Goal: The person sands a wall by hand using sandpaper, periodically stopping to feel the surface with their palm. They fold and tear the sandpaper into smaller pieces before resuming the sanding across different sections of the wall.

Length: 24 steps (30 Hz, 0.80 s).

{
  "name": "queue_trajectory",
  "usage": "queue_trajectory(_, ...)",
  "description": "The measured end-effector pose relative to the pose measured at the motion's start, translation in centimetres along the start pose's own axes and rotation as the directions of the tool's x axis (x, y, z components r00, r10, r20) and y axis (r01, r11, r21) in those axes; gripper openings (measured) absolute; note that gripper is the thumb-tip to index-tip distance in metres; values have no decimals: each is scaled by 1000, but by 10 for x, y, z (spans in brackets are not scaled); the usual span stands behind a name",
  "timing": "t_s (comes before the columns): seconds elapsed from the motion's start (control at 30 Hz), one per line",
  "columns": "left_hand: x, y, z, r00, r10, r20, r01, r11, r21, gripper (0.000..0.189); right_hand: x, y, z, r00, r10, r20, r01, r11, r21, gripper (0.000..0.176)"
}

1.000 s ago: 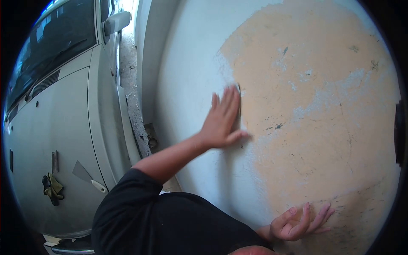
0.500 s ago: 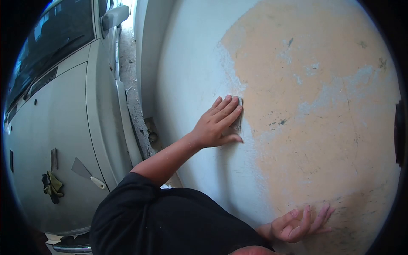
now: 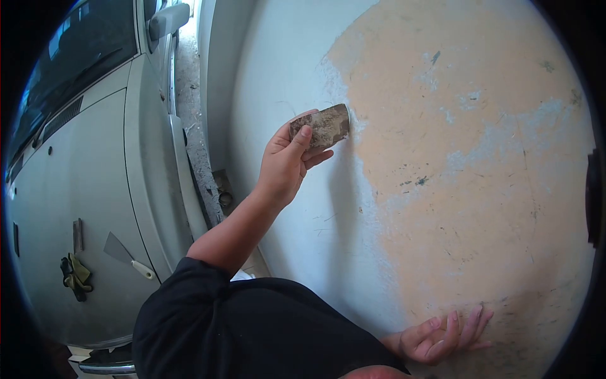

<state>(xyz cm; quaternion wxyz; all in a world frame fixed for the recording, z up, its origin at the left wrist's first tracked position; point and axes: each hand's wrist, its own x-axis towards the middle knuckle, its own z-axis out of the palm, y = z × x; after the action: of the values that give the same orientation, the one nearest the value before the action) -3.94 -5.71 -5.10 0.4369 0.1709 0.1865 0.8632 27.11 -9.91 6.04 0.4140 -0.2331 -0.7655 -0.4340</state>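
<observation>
My left hand (image 3: 287,158) pinches a worn, rectangular piece of sandpaper (image 3: 325,128), its thumb across the front and the other fingers behind. The sandpaper's brown, patchy face is turned toward me. It is held in front of the wall (image 3: 297,240), beside the ragged border between white paint and a large peach-coloured patch (image 3: 416,240). My right hand (image 3: 435,338) is low on the right, palm up with loosely bent, spread fingers and nothing in it, close to the dark-streaked lower part of the patch.
At the left stands a pale car (image 3: 76,177). On its hood lie a putty knife (image 3: 126,254), a glove-like dark and yellow cloth (image 3: 76,276) and a narrow dark strip (image 3: 77,235). A narrow gap with rough ground (image 3: 189,95) runs between car and wall.
My left hand, flat on the sandpaper against the wall before, has moved up and left and turned over, showing the sandpaper's brown face. My right hand has barely moved.
</observation>
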Motion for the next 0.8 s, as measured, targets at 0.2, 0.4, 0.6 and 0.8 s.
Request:
queue_trajectory(0.2, 0, -6, -2, 991, 122, -57, -120, 992, 36, 18, 4, -6, 1, 1000, 5, -9, -5, 1000, -28, 19)
queue_trajectory(0.4, 5, -6, -12, 983, 181, 5, -175, 939, 298, 28, 2, -5, 1, 1000, 10, -2, -10, 999, -51, 19)
queue_trajectory(0.6, 8, 3, -10, 964, 264, 38, -163, 468, 869, 26, 0, 1, 5, 999, -36, -30, 35, 999, -29, 20)
queue_trajectory(0.8, 27, -6, -13, 752, 599, 276, -527, 293, 798, 23, 3, 0, 7, 998, -48, -45, 46, 998, -38, 20)
